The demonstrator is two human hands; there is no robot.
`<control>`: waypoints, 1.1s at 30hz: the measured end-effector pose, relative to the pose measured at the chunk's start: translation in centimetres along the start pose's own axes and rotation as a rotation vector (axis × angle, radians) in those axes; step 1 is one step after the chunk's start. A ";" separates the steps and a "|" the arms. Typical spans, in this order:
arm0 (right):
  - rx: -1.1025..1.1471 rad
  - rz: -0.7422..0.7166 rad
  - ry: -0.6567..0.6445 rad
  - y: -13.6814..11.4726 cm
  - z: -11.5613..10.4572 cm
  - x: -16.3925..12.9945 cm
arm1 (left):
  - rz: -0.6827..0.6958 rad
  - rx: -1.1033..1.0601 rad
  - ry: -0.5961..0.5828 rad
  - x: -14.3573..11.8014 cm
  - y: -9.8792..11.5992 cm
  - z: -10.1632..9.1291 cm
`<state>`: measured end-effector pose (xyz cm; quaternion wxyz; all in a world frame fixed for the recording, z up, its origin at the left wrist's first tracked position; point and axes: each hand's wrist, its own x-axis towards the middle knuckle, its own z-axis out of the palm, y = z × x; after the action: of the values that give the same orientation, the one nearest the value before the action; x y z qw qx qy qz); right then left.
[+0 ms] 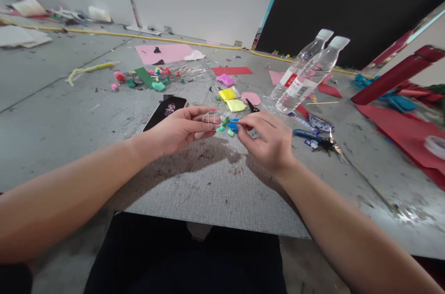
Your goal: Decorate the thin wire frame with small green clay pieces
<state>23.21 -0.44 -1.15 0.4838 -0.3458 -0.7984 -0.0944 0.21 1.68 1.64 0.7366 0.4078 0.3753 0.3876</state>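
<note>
My left hand (182,128) holds a thin silver wire piece (210,118) with curved loops lying across its fingers. Small lumps of green clay (222,126) cling to the wire's right end, between the two hands. My right hand (266,138) is closed in a pinch at a small blue piece (232,124) beside the green clay; I cannot make out its exact kind. Both hands are raised over the grey table near its front edge. Under the left hand's far side lies a phone (166,109) with its screen lit.
Beyond the hands lie yellow clay packets (227,94), black scissors (251,105) and a pile of wires tipped with coloured clay (163,73). Two water bottles (309,78) stand at right. Blue-handled pliers (309,135) and red sheets (399,131) are farther right.
</note>
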 end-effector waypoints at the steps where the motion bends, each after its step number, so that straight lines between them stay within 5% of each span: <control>1: 0.018 0.019 -0.017 0.1 0.0 0.0 | 0.004 0.008 0.000 0.0 0.0 0.0; 7: 0.140 0.149 -0.087 0.2 -0.1 -0.2 | 0.030 0.037 -0.005 0.1 0.0 -0.3; 16: 0.176 0.155 -0.089 0.1 -0.1 0.0 | 0.048 0.053 -0.008 0.2 0.0 -0.5; 24: 0.087 -0.018 -0.096 0.2 0.2 -0.2 | 0.024 0.065 0.090 0.3 0.1 -0.1; 33: 0.039 -0.102 -0.136 0.6 0.3 -0.1 | 0.034 0.105 0.060 0.5 -0.1 -0.4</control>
<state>23.37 0.09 -1.45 0.4295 -0.3006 -0.8478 -0.0796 0.13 2.16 1.28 0.6958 0.4403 0.4101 0.3922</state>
